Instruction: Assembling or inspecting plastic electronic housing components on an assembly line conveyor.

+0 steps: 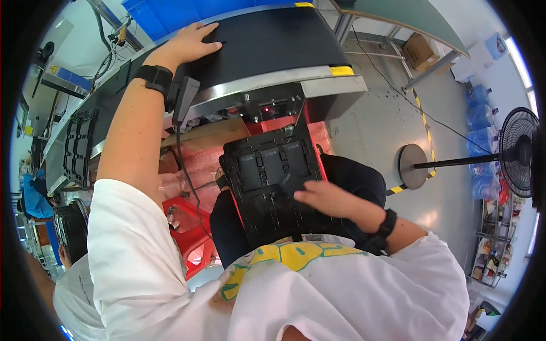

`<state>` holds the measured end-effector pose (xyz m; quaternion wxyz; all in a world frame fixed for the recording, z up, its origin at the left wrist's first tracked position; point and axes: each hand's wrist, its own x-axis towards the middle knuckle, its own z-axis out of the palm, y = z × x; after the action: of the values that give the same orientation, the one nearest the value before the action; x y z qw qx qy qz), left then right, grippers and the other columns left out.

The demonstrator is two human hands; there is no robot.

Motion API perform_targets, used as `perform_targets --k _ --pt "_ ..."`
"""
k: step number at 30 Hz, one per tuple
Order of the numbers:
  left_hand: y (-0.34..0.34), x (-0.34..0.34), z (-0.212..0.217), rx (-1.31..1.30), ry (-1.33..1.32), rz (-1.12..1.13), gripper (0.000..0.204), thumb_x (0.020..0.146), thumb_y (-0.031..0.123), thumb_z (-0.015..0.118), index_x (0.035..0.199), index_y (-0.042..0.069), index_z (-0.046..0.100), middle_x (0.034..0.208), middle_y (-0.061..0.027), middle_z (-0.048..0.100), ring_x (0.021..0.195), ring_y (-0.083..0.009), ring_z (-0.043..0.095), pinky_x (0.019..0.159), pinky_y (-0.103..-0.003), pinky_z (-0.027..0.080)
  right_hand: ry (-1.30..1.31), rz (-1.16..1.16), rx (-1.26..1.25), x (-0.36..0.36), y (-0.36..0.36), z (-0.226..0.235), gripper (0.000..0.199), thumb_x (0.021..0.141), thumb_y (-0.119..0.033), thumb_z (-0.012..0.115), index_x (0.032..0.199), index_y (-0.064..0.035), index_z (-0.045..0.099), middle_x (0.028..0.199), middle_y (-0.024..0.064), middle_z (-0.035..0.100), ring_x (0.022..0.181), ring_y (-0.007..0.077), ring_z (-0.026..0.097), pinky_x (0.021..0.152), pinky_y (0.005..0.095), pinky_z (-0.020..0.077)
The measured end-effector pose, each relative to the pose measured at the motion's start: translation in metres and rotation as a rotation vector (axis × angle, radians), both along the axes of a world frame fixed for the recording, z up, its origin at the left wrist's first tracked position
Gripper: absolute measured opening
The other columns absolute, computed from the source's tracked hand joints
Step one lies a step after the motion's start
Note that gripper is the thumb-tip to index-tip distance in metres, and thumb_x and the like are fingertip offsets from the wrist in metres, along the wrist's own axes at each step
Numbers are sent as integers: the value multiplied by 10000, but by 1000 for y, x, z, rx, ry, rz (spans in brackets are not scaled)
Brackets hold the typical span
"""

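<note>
My left hand (190, 42) reaches out to the far left and rests over the black conveyor belt (273, 37), thumb and fingers spread apart. By its thumb is a small dark shape that hardly stands out from the belt. A black plastic tray (259, 219) lies across my lap, with several flat dark rectangular pieces (250, 171) set in its far pockets. Over the tray's right side, my right hand (327, 198) pinches a dark flat rectangular piece (292, 181), slightly blurred, tilted above the pockets.
More black trays (78, 146) stand against the conveyor at left. A dark grey device on a cable (186, 101) hangs at the belt's near edge. A blue bin (165, 17) sits behind the belt. A red stool (190, 233) is at left, a black fan (515, 153) at right.
</note>
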<state>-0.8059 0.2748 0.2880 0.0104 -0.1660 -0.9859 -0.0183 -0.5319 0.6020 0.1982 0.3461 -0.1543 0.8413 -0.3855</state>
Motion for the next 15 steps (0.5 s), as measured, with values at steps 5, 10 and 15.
perform_targets --k 5,10,15 --pt "41 37 16 4 63 144 823 645 587 639 1271 81 470 1247 -256 440 1182 -371 411 966 -423 362 83 358 400 30 -16 -22 418 859 -390 507 789 1 636 790 190 630 785 338 618 661 420 486" --pt "64 117 20 380 282 120 896 602 538 699 1229 -51 447 1116 -234 504 1078 -361 468 916 -401 390 229 298 433 31 -19 -12 421 829 -419 536 751 -24 658 740 155 637 738 319 629 646 407 496" --pt "85 268 10 484 174 -158 784 524 258 755 1206 20 450 1107 -159 463 1064 -331 445 915 -399 367 313 150 305 33 -4 -27 443 809 -444 554 688 -27 641 684 149 618 691 322 617 629 406 480"
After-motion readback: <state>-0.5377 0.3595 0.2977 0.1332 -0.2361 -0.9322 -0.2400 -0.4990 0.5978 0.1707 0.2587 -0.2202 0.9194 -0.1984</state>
